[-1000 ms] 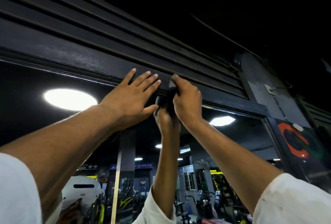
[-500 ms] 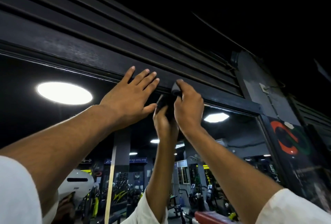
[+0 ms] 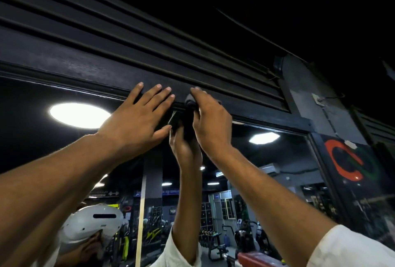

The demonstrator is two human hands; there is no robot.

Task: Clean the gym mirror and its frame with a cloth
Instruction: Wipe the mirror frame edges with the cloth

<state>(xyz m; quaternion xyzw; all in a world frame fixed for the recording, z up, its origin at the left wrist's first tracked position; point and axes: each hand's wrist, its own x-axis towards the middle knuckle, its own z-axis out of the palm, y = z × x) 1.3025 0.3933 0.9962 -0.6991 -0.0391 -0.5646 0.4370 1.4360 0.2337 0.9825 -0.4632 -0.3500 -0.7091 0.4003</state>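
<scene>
Step in hand: wiping the frame (image 3: 89,72) along the lower lip of its top rail, where it meets the mirror (image 3: 27,130).
Cloth (image 3: 189,102): dark and bunched, pressed to that lip just beside the left hand (image 3: 136,121). Its lower edge is hard to tell from the dark glass.
Right hand (image 3: 210,121): raised overhead, fingers curled over the cloth and gripping it against the rail.
Left hand: raised alongside, laid flat on the frame, fingers straight and spread, holding nothing; apparently a brace.
Next move, as judged: slide the cloth along the rail under steady pressure, with the bracing hand moved clear of its path.
</scene>
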